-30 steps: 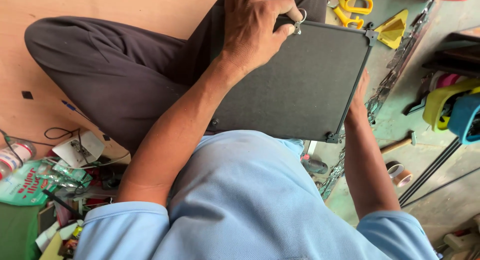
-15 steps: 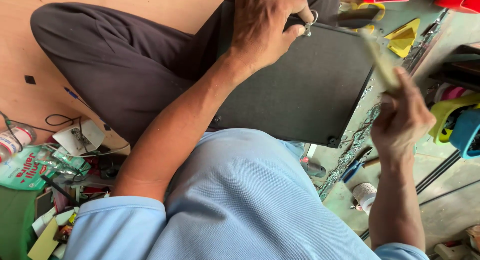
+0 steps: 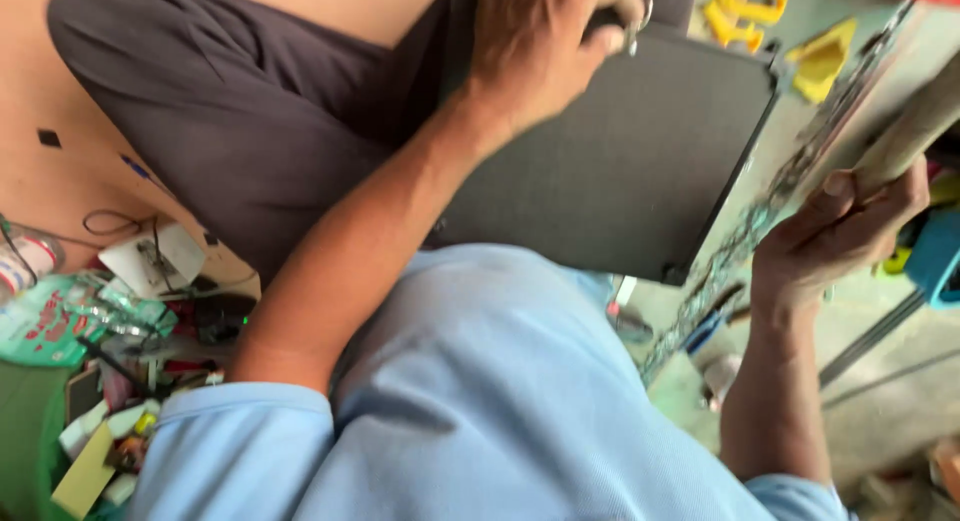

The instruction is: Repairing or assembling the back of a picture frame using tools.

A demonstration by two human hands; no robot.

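Sitting in a light blue shirt (image 3: 500,401), right hand (image 3: 835,236) gripping a pale wooden handle (image 3: 905,131), left hand (image 3: 540,46) pressing a small metal tool (image 3: 632,26) onto the dark grey panel (image 3: 620,171) across the lap, green packet (image 3: 45,326) far left, yellow triangular piece (image 3: 822,56) beyond.

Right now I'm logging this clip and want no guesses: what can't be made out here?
- Head view: the small metal piece at the left hand is mostly hidden by the fingers.
- The pale stick in the right hand is motion-blurred and cut off by the right edge.
- The dark panel has its top cut off by the frame.
- The clutter at lower left is too small to identify.
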